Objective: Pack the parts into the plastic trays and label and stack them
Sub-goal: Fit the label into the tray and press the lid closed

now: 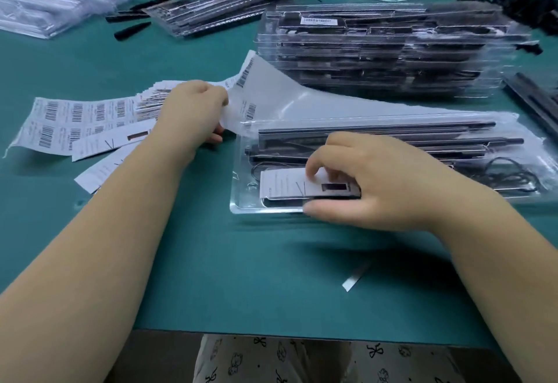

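**A:** Where's the tray you're on, and what have the hands got?

**B:** The clear plastic tray (241,206) sits on the green counter (271,277), near me and to the right, with long black rods (392,141) and a coil of black cord (507,177) lying in it. My right hand (386,183) has its grip pinched on a white printed card (287,186) that lies over the tray's near left pocket: fingertips on top, thumb along the near edge. My left hand (193,111) has its grip closed on the curling sheet of barcode labels (271,89), just left of the tray.

**A:** How do you expect that stuff to handle?

**B:** The tray looks like thin formed plastic, light and springy, probably slick; loaded with rods I'd judge it sags if lifted by one end, so I'd take it by both long edges. The card is stiff enough to slide flat, and holding it by its edge seems right. The label sheet is floppy (it's already arching up over the tray), so I'd take it near the corner being peeled.

**A:** And the destination?

**B:** The stack of filled trays (392,50), far right, its top one already labelled. Those slippery shells could skate off each other, I'd guess, so each needs squaring up
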Motion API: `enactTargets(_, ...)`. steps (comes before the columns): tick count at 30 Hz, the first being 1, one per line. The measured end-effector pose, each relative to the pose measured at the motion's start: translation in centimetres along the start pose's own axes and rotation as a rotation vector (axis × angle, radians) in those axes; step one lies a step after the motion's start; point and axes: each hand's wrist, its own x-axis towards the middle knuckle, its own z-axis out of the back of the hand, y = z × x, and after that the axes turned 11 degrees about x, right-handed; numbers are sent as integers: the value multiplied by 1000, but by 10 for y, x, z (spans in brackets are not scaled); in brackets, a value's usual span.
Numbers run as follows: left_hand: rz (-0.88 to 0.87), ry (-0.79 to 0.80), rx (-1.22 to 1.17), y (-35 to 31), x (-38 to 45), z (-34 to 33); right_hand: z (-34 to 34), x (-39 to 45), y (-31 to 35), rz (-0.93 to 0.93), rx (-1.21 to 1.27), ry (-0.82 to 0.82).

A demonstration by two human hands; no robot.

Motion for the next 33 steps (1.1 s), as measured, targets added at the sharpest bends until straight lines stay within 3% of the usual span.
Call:
enactTargets(6, -84, 1, 37, 3, 0, -5, -1, 2, -2, -35, 172, -49)
enactTargets(16, 10, 114, -286, 4, 7, 4, 1, 18, -8, -149, 354, -205)
enactTargets(23, 15, 178, -276, 2, 5, 5, 22, 86, 3, 10, 29, -430)
enactTargets(28, -27, 248, -253, 1, 0, 9, 7, 125, 6, 69, -216, -255)
enactTargets(33, -83, 231, -200, 3, 1, 11, 1, 133, 0, 33, -108, -274)
